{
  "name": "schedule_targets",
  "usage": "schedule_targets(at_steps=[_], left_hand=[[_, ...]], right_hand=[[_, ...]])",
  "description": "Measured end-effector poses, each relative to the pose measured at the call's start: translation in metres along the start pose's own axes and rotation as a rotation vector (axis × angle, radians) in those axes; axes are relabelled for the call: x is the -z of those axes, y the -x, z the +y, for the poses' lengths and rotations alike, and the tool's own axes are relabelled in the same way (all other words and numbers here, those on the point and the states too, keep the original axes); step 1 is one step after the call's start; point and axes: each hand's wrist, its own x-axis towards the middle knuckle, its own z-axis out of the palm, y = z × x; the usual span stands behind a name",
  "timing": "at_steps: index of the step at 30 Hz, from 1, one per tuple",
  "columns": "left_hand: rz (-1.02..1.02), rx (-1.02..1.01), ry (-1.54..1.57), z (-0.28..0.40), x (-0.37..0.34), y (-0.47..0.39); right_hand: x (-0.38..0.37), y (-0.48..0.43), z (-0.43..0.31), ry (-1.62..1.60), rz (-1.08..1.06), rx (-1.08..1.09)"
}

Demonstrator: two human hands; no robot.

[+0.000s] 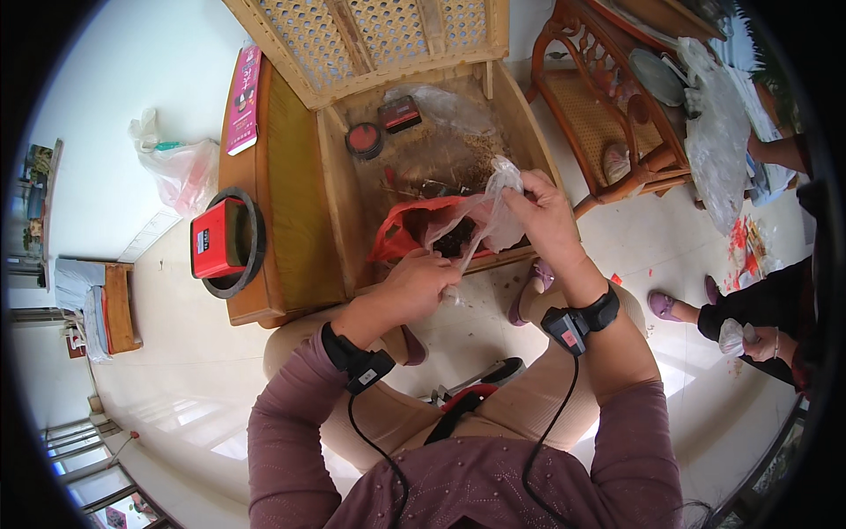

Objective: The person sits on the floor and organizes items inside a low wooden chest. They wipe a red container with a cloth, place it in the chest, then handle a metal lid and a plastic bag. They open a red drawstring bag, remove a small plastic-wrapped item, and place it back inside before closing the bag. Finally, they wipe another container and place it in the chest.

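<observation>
My right hand (547, 210) pinches the upper edge of a clear plastic bag (507, 177), holding it up. The bag's near edge is gripped in my left hand (418, 279), so a strip is stretched between the two hands. Directly behind lies a red plastic bag (404, 218) with its mouth open. Dark contents (457, 237) show there, partly through the clear film, and I cannot tell what they are. Both bags are at the near end of an open wooden storage box (538, 142). Inside it, farther back, are a round black-and-red container (364, 140), a red-and-black box (400, 115) and crumpled clear plastic (449, 109).
A cane-panelled lid (390, 40) stands raised behind the box. On the wooden armrest (248, 291) at left are a pink box (244, 99) and a red tin (215, 238) within a dark ring. A cane-seated chair (595, 112) is at right, near another person's purple shoe (663, 305).
</observation>
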Motion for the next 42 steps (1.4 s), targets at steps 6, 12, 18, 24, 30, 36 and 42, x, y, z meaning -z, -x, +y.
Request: schedule_targets(at_steps=[6,12,18,24,30,36,42], left_hand=[[-0.192,-0.012,-0.066,0.006,-0.017,0.001],[-0.317,0.098,-0.199,0.006,0.005,0.008],[-0.418,0.171,-0.341,0.01,0.03,0.009],[-0.25,-0.051,0.065,0.033,0.04,0.005],[0.117,0.504,0.818,-0.024,-0.033,-0.06],[-0.025,0.541,-0.378,-0.105,-0.095,-0.072],[0.225,0.76,0.036,-0.122,-0.102,-0.084]], right_hand=[[0.027,0.014,0.005,-0.631,-0.051,-0.365],[0.042,0.016,0.016,-0.669,0.031,-0.371],[0.046,0.029,0.016,-0.589,0.011,-0.356],[0.049,0.036,0.002,-0.522,-0.084,-0.263],[0.046,0.038,-0.007,-0.578,-0.185,-0.2],[0.043,0.035,-0.009,-0.563,-0.165,-0.216],[0.043,0.032,-0.008,-0.555,-0.173,-0.244]])
